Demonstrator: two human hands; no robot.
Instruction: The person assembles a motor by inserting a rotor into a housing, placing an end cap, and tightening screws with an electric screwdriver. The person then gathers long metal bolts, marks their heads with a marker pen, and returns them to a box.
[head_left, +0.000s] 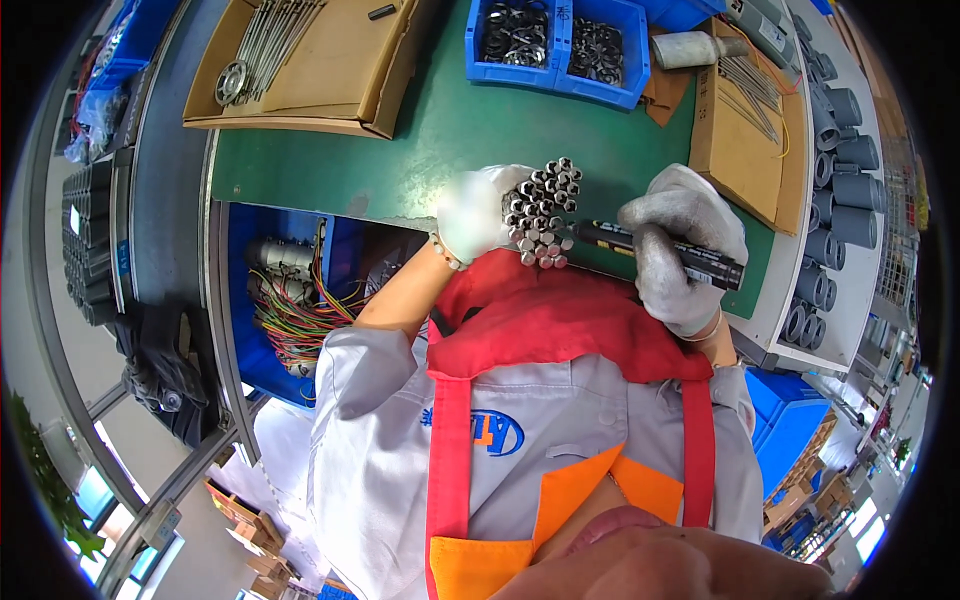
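My left hand [472,217], in a pale glove, is closed around a bundle of metal rods [541,212]. Their shiny, hexagon-shaped ends face up, packed side by side; their lengths are hidden. In my right hand [690,245], also gloved and grey at the fingers, is a black marker pen [708,266]. Its tip points left, close to the right side of the bundle, and I cannot tell whether the two touch. Both hands are over the near edge of the green worktop [420,150].
A cardboard box [370,105] with long thin rods is at the far left. Blue bins [520,76] of small dark metal parts stand at the back. Another cardboard box [735,160] with thin rods lies right, beside grey cylinders [857,192]. Wired parts fill a blue crate [275,375] below left.
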